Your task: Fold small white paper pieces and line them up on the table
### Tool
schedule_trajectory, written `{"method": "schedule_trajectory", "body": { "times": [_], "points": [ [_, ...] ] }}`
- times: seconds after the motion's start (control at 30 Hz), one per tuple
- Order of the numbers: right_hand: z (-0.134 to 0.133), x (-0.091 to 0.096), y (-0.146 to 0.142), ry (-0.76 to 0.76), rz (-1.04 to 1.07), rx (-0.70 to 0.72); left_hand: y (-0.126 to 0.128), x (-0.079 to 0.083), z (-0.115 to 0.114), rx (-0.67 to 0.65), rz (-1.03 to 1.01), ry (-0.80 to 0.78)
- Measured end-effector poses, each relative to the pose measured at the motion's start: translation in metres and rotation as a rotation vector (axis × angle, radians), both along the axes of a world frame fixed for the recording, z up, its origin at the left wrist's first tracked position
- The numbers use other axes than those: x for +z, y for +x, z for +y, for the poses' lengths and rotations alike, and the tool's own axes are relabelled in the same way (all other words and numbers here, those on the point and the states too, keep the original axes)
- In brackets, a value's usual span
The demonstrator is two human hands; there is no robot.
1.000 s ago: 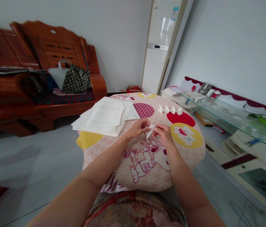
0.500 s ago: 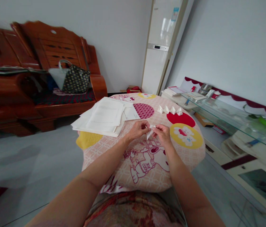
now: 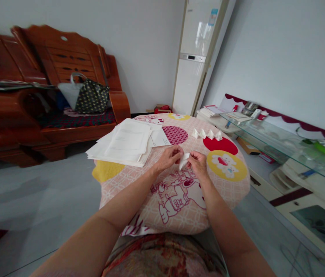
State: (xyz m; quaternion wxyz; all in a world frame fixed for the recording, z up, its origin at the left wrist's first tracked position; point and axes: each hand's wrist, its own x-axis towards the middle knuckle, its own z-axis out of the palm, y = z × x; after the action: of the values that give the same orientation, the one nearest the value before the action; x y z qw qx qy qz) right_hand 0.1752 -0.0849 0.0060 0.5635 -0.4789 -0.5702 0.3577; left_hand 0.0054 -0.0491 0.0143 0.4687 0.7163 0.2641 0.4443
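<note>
Both my hands meet over the middle of a round table [image 3: 139, 215] covered by a pink cartoon-print cloth. My left hand [image 3: 170, 157] and my right hand [image 3: 198, 163] pinch a small folded piece of white paper [image 3: 183, 160] between their fingertips, just above the cloth. A stack of white paper sheets [image 3: 127, 143] lies on the table's far left side. Several small folded white paper shapes [image 3: 207, 134] stand in a row at the far right of the table.
A carved wooden sofa [image 3: 35, 96] with a dark patterned handbag [image 3: 90, 96] stands at the left. A tall white air conditioner [image 3: 194, 57] fills the far corner. A low glass-topped cabinet [image 3: 280, 142] with small items runs along the right wall. Grey tiled floor surrounds the table.
My fingers have shifted slightly on the folded paper, and the hands have edged a little away from me. The paper stack and folded shapes have not moved.
</note>
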Motion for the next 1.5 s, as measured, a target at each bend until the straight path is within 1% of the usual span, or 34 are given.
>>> {"method": "schedule_trajectory", "body": {
  "times": [0.07,0.17,0.33,0.53,0.73,0.8,0.97,1.07,1.17,1.27,1.37,1.43,1.5],
  "points": [
    [-0.001,0.001,0.0,-0.007,-0.003,-0.003,0.0,0.0,0.001,-0.037,-0.041,-0.034],
    [-0.001,0.002,0.0,-0.012,-0.011,0.003,0.0,0.0,0.001,-0.06,-0.05,-0.042],
    [-0.002,0.002,0.003,0.024,-0.035,0.027,0.0,0.001,0.003,-0.057,-0.034,-0.03],
    [-0.005,0.006,0.003,0.09,-0.073,-0.027,-0.001,-0.002,0.004,-0.008,0.031,0.001],
    [-0.005,0.007,0.005,0.087,-0.113,-0.006,-0.002,-0.005,0.005,-0.03,0.094,0.008],
    [-0.004,0.006,0.006,0.068,-0.043,-0.024,-0.003,-0.004,0.004,-0.063,0.104,-0.017],
    [0.0,0.006,0.011,0.004,0.263,-0.022,-0.01,0.001,0.006,-0.12,0.089,-0.083],
    [0.004,0.007,0.015,-0.06,0.405,-0.024,-0.016,0.003,0.008,-0.151,0.091,-0.172],
    [0.007,0.006,0.019,-0.072,0.497,-0.016,-0.02,0.002,0.012,-0.147,0.094,-0.26],
    [0.008,0.005,0.021,-0.066,0.561,0.013,-0.022,0.001,0.015,-0.101,0.009,-0.324],
    [0.006,0.005,0.02,-0.108,0.58,0.075,-0.023,0.002,0.017,-0.072,-0.152,-0.383],
    [0.005,0.004,0.019,-0.138,0.532,0.115,-0.023,0.004,0.018,-0.067,-0.261,-0.408],
    [0.005,0.002,0.019,-0.155,0.437,0.122,-0.023,0.006,0.017,-0.055,-0.342,-0.42]
  ]
}}
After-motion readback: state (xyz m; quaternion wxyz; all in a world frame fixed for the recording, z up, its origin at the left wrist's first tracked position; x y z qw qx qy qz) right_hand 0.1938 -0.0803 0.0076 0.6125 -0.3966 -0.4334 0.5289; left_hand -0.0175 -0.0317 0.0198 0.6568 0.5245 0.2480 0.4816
